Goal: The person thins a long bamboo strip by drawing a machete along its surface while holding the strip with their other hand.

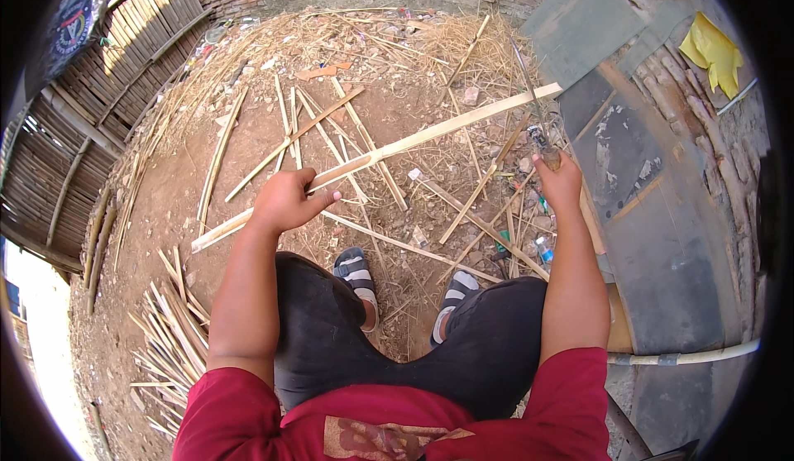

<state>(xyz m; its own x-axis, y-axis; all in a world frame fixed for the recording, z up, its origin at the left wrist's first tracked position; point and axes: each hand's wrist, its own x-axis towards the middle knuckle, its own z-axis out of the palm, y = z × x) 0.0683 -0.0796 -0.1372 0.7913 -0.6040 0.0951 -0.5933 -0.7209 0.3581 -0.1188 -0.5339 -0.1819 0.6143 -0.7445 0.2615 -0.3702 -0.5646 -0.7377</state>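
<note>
A long, pale, split-bamboo strip (455, 132) is held slantwise over brown earth (178, 181) by the left hand's (289, 203) closed fingers; a slender metal blade (526, 76) is gripped in the right hand (561, 181). The strip is judged light, springy and splintery, best grasped by its flat faces.

2 forearms (245, 304) forward, left hand (284, 202) and right hand (560, 181) curled (left thumb (321, 204) extended).

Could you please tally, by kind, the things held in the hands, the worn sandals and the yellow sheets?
Strip in the left hand: 1
Tool in the right hand: 1
Sandals: 2
Yellow sheet: 1
Total: 5
</note>
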